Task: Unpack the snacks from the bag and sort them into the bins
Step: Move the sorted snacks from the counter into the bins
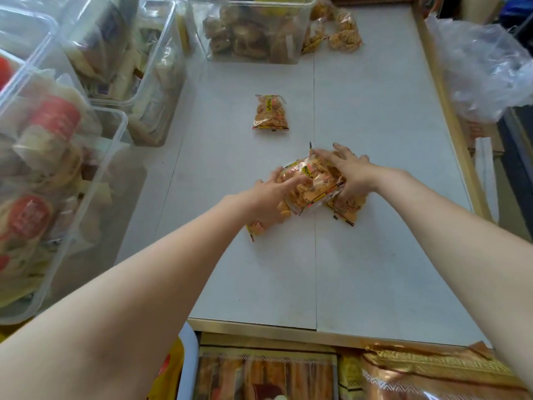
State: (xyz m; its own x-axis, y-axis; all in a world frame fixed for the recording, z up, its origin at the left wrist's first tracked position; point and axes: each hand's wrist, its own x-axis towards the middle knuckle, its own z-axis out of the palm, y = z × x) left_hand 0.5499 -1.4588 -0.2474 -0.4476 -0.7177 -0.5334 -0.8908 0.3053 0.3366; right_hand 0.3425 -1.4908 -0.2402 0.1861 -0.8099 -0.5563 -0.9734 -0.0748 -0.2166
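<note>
A heap of several small clear snack packets (313, 184) with yellow-trimmed wrappers and orange crackers lies in the middle of the white table (375, 125). My left hand (269, 197) grips the heap from the left with its fingers curled into the packets. From the right, my right hand (350, 171) grips the same heap, fingers spread over the top and thumb underneath. One more packet (270, 113) lies alone farther back. Two or three packets (334, 30) lie at the far end beside a clear bin (253, 27).
Clear plastic bins (95, 157) full of wrapped snacks line the left side. A crumpled clear plastic bag (484, 64) sits off the table's right edge. Gold-trimmed boxes (346, 373) lie below the near table edge.
</note>
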